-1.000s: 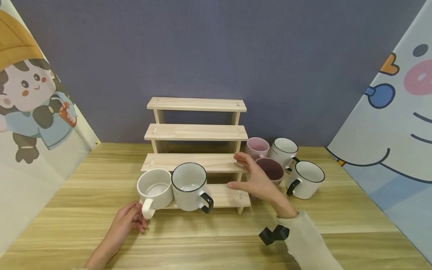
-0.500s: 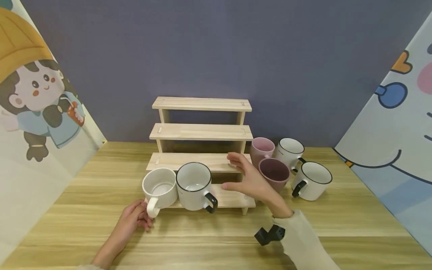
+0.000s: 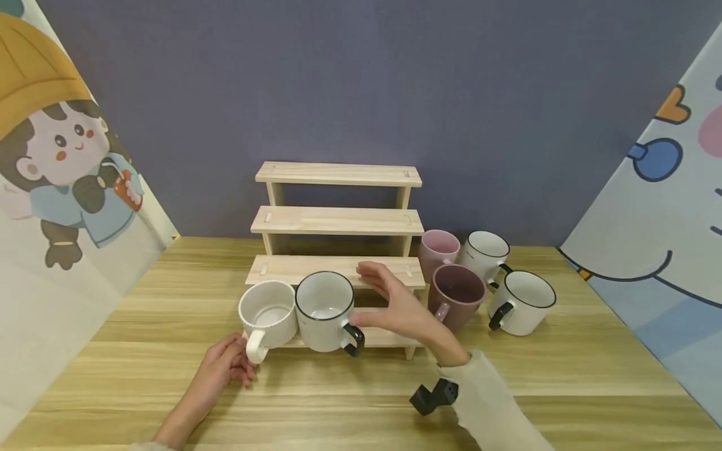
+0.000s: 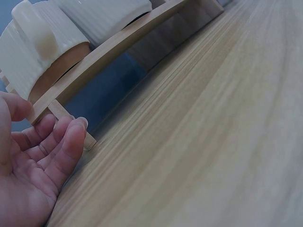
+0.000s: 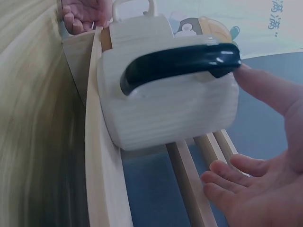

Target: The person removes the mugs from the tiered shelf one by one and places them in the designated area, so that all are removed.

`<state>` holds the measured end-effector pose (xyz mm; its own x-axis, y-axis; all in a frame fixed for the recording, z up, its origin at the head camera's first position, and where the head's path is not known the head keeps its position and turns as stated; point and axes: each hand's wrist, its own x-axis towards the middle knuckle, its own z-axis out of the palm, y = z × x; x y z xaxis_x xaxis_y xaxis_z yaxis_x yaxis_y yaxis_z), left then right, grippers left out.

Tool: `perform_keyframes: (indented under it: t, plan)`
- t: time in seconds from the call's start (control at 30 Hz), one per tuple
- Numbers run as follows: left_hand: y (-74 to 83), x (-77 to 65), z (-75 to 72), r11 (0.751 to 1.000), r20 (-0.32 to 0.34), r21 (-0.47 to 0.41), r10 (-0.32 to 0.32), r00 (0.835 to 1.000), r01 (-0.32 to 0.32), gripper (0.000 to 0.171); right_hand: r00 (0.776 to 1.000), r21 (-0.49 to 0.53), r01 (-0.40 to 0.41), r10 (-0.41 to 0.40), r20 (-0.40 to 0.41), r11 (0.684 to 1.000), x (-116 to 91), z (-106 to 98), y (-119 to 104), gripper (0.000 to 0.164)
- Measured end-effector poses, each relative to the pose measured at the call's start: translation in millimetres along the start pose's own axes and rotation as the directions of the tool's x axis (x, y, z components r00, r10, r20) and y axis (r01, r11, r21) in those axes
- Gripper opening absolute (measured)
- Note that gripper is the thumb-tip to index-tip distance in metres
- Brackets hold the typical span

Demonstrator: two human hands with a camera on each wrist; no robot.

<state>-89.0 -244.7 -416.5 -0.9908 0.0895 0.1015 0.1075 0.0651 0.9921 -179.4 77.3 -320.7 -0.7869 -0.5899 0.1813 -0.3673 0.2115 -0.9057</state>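
Ribbed white mug [image 3: 276, 322] and black-rimmed mug [image 3: 324, 329] side by side, upright, on lowest shelf of wooden rack [image 3: 337, 219]; bare inside bottoms visible in both. Left hand [image 3: 222, 360] pinches that shelf's left end. Right hand [image 3: 397, 310] wide open, holding nothing, thumb tip at top of black handle [image 3: 358, 337], looks touching. Right of rack on surface [image 3: 316, 407]: pink mug [image 3: 433, 255], mauve mug [image 3: 459, 310], two more white mugs [image 3: 520, 314], mouths up; bottoms hidden, contents can't tell.

black-rimmed mugs [image 3: 323, 327]: 3, centre and right | plain white mug [image 3: 272, 324]: 1 | pinkish mugs [image 3: 464, 308]: 2, right | shelf boards [image 3: 338, 220]: 4 | hands [image 3: 224, 363]: 2
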Motion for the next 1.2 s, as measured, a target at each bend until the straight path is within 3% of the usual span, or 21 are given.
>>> perform_keyframes:
  t: [0.6, 0.83, 1.2]
  plan:
    - [0.6, 1.2, 1.8, 1.0, -0.02, 0.003, -0.013, 1.0, 0.013, 0.026, 0.994, 0.129, 0.056, -0.068, 0.09, 0.99, 14.4, 17.9, 1.8, 0.085]
    - [0.4, 1.4, 2.3, 0.999, -0.013, 0.022, -0.03, 0.999, 0.03, 0.027, 0.993, 0.095, 0.079, -0.087, 0.08, 0.992, 19.3, 24.2, 1.3, 0.087]
    - [0.0, 0.1, 0.0, 1.0, 0.007, 0.01, 0.001, 1.0, -0.001, 0.027, 0.995, 0.072, 0.042, -0.048, 0.087, 0.997, 24.0, 32.0, -2.1, 0.095]
